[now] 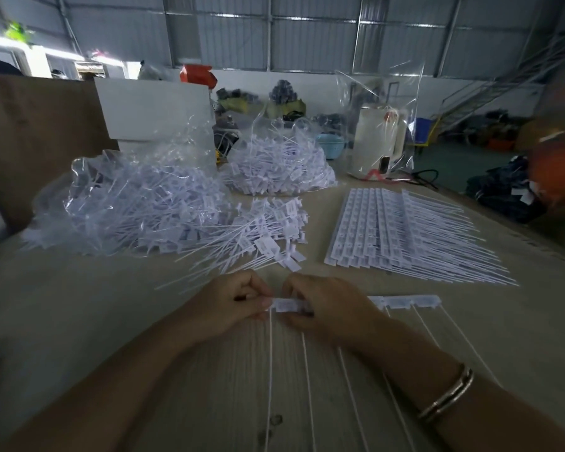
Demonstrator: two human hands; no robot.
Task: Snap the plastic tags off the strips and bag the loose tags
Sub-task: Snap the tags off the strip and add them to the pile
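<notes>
A white strip of joined plastic tags (402,301) lies across the table in front of me, its long thin tails pointing toward me. My left hand (232,305) pinches the end tag (279,303) at the strip's left end. My right hand (323,306) grips the strip just to the right of that tag. A pile of loose tags (268,230) lies beyond my hands. Two clear bags hold loose tags: a large bag (128,203) at the left and a smaller bag (281,164) behind the pile.
A stack of unbroken strips (398,230) lies at the right. Behind it stands a white kettle (377,141) inside a clear bag. A white box (154,109) and a brown board (30,135) stand at the back left. The table's right edge (535,236) runs diagonally.
</notes>
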